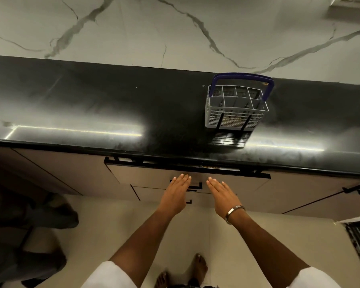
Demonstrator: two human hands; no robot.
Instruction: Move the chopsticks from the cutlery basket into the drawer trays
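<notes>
A grey cutlery basket [235, 109] with a blue handle stands on the black countertop [92, 109], right of centre. Through its mesh front I see pale sticks low inside, too indistinct to name. Below the counter edge the top drawer [154, 175] is almost shut, only a thin dark gap showing. My left hand [176, 194] and my right hand [221, 194] are flat, fingers together, pressed against or just in front of the drawer's beige face, either side of its black handle [195, 187]. Both hands hold nothing. The drawer trays are hidden.
A marble wall [175, 28] rises behind the counter. Beige cabinet fronts with black handles [355, 190] run left and right. Another person's legs and feet [40, 217] stand at the left on the floor. My own bare feet [195, 269] are below the drawer.
</notes>
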